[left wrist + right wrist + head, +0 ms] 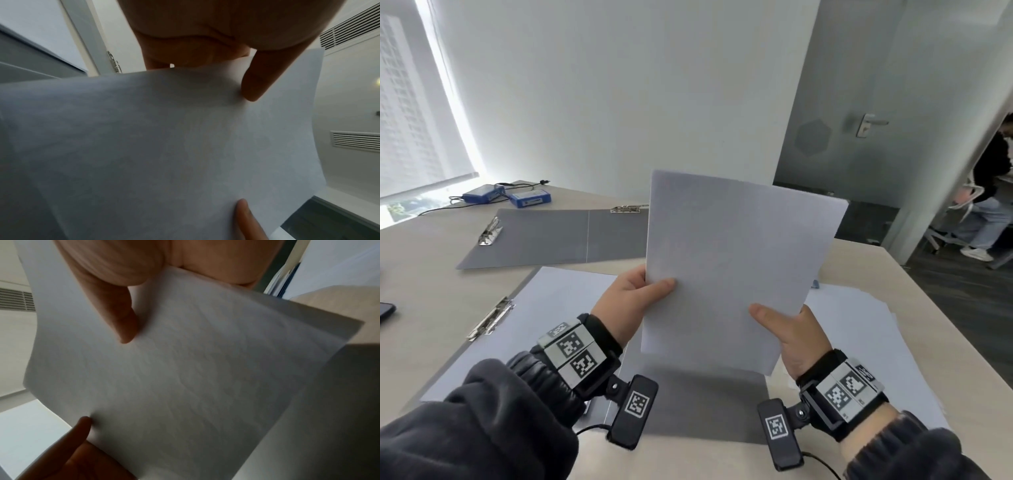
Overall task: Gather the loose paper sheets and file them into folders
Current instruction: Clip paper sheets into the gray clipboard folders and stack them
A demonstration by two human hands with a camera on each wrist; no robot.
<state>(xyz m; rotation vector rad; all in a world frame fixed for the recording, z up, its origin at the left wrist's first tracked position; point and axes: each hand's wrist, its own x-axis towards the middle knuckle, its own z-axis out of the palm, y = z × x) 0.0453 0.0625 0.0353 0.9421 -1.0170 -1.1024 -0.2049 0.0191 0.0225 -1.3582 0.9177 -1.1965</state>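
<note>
A: What are the hands doing here?

B: Both are clamped on one stack of white paper sheets (pixel 736 263), raised upright above the surface (pixel 421 260). The left hand (pixel 631 308) pinches the stack's 9 o'clock edge, thumb (pixel 257 78) flat on the near face. The right hand (pixel 796 334) pinches the 4 o'clock corner, thumb (pixel 121 316) likewise across the front. The fingers behind the sheets are hidden.

A: And directly below the stack?

B: An open grey folder (pixel 695 407) lies flat at 6 o'clock, with a sheet (pixel 558 308) on its left leaf next to a metal clip (pixel 489 318) at 9 o'clock.

A: Any other paper in view?

B: More loose sheets (pixel 876 346) lie spread at 3 o'clock on the surface, overlapping one another.

A: What is at the far end?

B: A second open folder (pixel 551 236) at 11 o'clock, with a clip (pixel 490 234) on its left edge and another (pixel 627 208) at its far edge. Beyond it are two blue boxes (pixel 506 196) with black cables. A dark phone (pixel 385 310) sits at the 9 o'clock edge. A seated person (pixel 993 192) appears through the doorway at 2 o'clock.
</note>
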